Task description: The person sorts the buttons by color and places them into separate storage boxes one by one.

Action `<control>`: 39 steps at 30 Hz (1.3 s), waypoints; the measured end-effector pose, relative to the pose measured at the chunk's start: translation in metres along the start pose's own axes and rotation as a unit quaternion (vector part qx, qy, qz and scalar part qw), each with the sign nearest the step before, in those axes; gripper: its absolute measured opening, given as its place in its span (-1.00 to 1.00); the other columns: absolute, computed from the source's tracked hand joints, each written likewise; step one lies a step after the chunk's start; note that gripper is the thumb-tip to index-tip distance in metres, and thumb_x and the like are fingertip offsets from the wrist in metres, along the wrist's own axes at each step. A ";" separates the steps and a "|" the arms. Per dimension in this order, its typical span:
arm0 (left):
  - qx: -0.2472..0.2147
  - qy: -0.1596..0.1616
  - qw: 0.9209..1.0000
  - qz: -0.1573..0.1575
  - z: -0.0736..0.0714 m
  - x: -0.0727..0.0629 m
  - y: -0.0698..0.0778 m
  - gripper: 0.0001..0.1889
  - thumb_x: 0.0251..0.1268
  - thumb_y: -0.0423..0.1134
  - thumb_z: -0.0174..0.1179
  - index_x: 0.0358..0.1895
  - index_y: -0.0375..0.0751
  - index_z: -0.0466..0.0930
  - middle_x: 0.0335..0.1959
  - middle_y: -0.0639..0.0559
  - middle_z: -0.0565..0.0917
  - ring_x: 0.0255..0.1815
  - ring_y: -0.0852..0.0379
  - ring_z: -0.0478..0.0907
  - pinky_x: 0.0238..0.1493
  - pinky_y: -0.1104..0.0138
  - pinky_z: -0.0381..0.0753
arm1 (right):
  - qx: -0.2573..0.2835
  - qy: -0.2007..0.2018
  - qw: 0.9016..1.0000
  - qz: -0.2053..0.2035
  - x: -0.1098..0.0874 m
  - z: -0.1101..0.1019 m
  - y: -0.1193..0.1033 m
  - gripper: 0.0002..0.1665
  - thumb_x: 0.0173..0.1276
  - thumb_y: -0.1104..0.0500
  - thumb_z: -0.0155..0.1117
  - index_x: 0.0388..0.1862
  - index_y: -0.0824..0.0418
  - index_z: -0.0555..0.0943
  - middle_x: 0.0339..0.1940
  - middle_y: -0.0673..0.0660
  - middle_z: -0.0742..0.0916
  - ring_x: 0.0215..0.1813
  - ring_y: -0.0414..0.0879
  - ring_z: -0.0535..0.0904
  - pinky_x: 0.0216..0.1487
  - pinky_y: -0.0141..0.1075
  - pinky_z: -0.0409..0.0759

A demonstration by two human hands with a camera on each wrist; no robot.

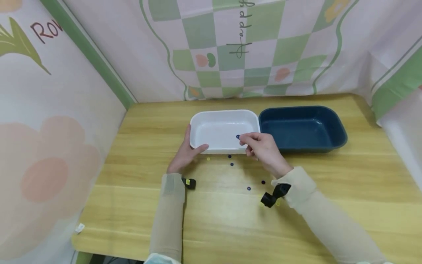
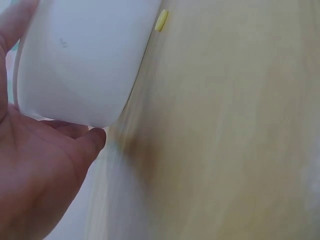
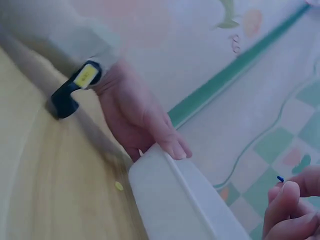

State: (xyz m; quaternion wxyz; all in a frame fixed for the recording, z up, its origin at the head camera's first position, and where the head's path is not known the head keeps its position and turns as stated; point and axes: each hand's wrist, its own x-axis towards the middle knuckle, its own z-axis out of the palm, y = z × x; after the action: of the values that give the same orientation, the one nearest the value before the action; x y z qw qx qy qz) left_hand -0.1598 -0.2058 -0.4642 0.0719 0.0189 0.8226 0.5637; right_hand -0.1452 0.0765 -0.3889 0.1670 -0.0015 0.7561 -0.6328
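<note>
My left hand (image 1: 182,157) grips the near left corner of a white plastic tub (image 1: 214,151), thumb over its rim. In the left wrist view the fingers reach round the tub's end wall (image 2: 75,100). Between thumb and fingertips, my right hand (image 1: 265,150) pinches a small blue button (image 1: 237,136) above the right part of the tub. The right wrist view shows that blue button (image 3: 280,178) at the fingertips. On the table in front of the tub lie a yellow button (image 1: 208,158) and several dark blue buttons (image 1: 232,164).
A dark blue tub (image 1: 303,149) stands against the white tub's right side. More yellow buttons (image 1: 278,204) lie partly behind the right wrist camera (image 1: 269,200). The wooden table (image 1: 138,205) meets a patterned curtain (image 1: 230,73) at the back and another at the left.
</note>
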 end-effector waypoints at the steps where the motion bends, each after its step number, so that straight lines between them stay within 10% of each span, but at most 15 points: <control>1: 0.000 0.001 1.000 0.000 0.001 0.000 0.000 0.19 0.09 0.18 0.37 0.54 0.37 -0.46 0.57 -0.11 -0.05 0.45 -0.12 0.15 0.41 -0.01 0.13 | 0.019 0.000 1.000 0.009 0.002 -0.002 0.001 -0.47 0.43 -0.06 0.20 -0.01 0.42 0.60 -0.50 0.16 0.60 -0.57 -0.17 0.44 -0.64 -0.44 0.33; 12: -0.014 0.008 1.000 -0.018 0.002 0.000 0.000 0.18 0.09 0.14 0.39 0.53 0.41 -0.44 0.57 -0.05 -0.04 0.46 -0.11 0.13 0.41 -0.01 0.12 | 0.151 0.015 0.986 0.072 0.017 -0.014 0.009 -0.48 0.44 0.03 0.21 0.06 0.49 0.48 -0.41 0.05 0.60 -0.60 -0.24 0.41 -0.67 -0.50 0.30; 39: -0.002 0.008 1.000 -0.023 0.002 -0.001 -0.001 0.17 0.13 0.13 0.37 0.54 0.36 -0.46 0.57 -0.13 -0.06 0.46 -0.15 0.12 0.42 0.02 0.11 | 0.150 0.035 0.985 0.076 0.020 -0.015 0.012 -0.44 0.47 0.04 0.17 0.20 0.47 0.44 -0.12 0.21 0.61 -0.51 -0.20 0.49 -0.55 -0.49 0.46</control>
State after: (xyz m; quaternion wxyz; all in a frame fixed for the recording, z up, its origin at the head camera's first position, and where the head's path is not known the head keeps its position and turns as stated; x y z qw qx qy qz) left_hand -0.1584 -0.2041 -0.4661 0.0778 -0.0046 0.8225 0.5634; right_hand -0.1654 0.0893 -0.4031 0.1862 0.1031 0.6558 -0.7244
